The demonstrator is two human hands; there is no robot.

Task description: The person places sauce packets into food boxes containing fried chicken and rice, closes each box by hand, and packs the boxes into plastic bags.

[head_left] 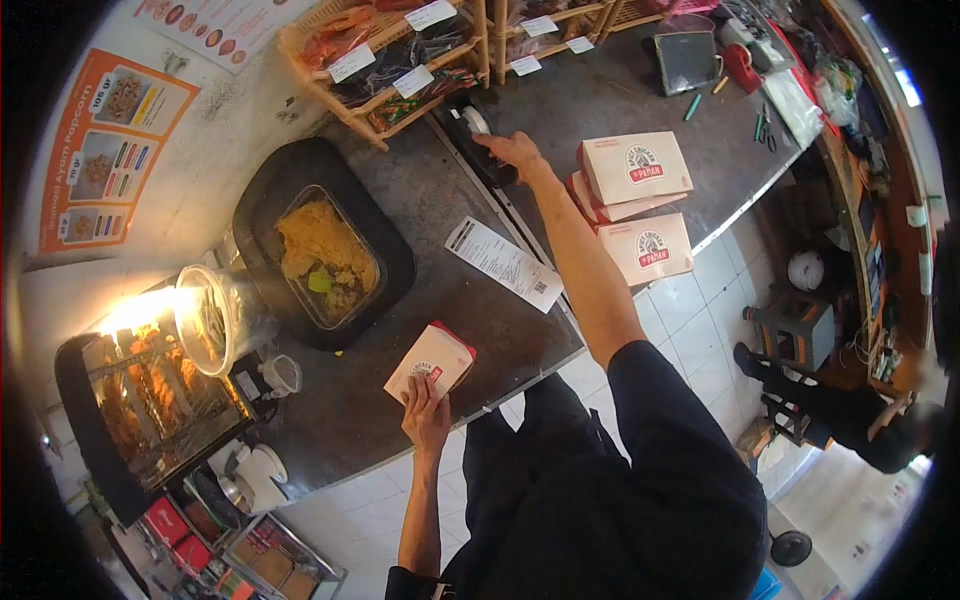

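Note:
My left hand [426,418] lies on a small white and red food box [432,362] near the counter's front edge, its fingers spread over the printed lid. My right hand [514,154] reaches to the back of the counter, at a black device with a white roll [474,122]; its index finger points out, and whether it grips anything is unclear. Between the hands lies a long printed receipt [503,264]. To the right of my right forearm are several more boxes, one of them on top of others [637,168] and one nearer the edge [648,249].
A black tub of yellow food [325,255] stands at the left, beside a lit case of fried pieces [150,390] and a clear container [208,320]. Bamboo racks [375,95] line the back. Scissors [768,138] and a tablet [686,64] lie at right. A person [850,425] sits far right.

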